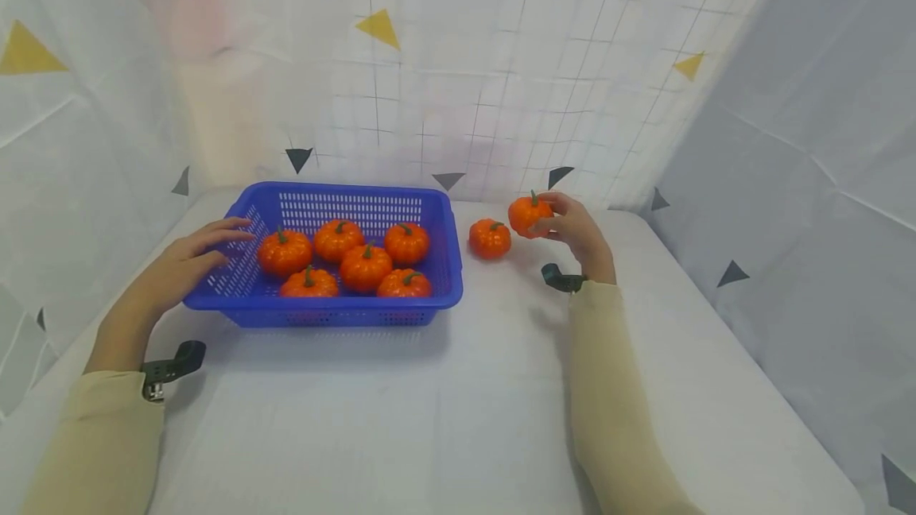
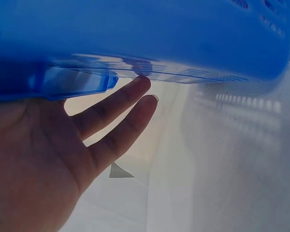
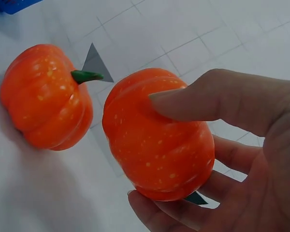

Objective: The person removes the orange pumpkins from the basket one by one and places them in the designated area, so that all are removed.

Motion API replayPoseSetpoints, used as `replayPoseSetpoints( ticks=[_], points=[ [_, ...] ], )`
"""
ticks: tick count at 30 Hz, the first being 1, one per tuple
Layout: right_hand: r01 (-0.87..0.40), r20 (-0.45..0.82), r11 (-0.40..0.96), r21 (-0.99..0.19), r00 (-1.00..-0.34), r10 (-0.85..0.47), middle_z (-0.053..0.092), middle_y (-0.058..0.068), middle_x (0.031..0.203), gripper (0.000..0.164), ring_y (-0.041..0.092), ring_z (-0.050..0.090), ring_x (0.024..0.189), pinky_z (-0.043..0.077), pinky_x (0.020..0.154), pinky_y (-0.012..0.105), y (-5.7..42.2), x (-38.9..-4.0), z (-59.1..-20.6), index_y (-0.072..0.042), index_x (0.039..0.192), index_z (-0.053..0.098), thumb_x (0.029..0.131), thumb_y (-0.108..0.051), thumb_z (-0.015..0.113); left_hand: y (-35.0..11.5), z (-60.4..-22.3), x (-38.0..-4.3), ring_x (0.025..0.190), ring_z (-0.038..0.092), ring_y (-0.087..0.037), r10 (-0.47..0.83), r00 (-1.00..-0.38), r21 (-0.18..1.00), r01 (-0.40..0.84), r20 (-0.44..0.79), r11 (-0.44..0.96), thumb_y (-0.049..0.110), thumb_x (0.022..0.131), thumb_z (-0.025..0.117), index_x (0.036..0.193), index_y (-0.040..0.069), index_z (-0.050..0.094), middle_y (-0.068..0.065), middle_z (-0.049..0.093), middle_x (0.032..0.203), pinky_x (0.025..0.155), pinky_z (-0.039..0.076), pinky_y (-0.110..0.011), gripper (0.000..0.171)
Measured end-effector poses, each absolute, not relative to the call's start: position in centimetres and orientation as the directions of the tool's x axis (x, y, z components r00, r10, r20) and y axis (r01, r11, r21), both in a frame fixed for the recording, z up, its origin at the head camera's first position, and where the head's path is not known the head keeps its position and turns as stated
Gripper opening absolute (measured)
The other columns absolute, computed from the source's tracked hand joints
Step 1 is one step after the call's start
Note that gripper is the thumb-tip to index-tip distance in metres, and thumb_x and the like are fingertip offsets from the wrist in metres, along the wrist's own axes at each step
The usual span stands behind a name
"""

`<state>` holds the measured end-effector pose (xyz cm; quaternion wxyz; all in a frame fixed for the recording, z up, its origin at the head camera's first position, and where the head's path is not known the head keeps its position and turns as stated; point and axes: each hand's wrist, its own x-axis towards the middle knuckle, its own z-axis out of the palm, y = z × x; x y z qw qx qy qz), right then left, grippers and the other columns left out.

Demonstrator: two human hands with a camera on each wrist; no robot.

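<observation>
In the head view, my right hand [image 1: 572,229] holds a small orange toy pumpkin [image 1: 525,217] at the back right. The right wrist view shows the thumb on the near side of this pumpkin [image 3: 159,140] and the other fingers behind and under it. Another pumpkin [image 1: 490,239], with a green stem, sits on the table just left of it. My left hand [image 1: 179,265] is at the left end of a blue plastic basket [image 1: 329,313], fingers extended over its rim. Two straight fingers [image 2: 118,137] show below the rim in the left wrist view; the rim hides the others.
Several orange pumpkins [image 1: 366,269] lie inside the basket. The table [image 1: 343,435] has a white cover. Behind it hangs a white sheet [image 1: 444,86] with grid lines and triangle marks, and a pale sheet [image 1: 801,165] closes the right side.
</observation>
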<state>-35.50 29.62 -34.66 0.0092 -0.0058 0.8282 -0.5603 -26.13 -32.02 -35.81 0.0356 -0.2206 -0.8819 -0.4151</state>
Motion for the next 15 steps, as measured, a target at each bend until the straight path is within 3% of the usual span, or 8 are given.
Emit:
replayPoseSetpoints(
  ticks=[15],
  points=[
    [0.062, -0.075, 0.374, -0.925, -0.997, -0.021, 0.05, 0.015, 0.151, 0.063, 0.035, 0.051, 0.128, 0.044, 0.111, 0.051, 30.6, -36.4, -37.1, -0.008, 0.15, 0.049, 0.091, -0.005, 0.069, -31.8, -35.7, -26.0, 0.149, 0.02, -0.054, 0.352, -0.904, 0.713, 0.412, 0.243, 0.568, 0.0, 0.105, 0.045, 0.144, -0.005, 0.055, -0.025, 0.032, 0.163, 0.106, 0.019, -0.084, 0.04]
  ],
)
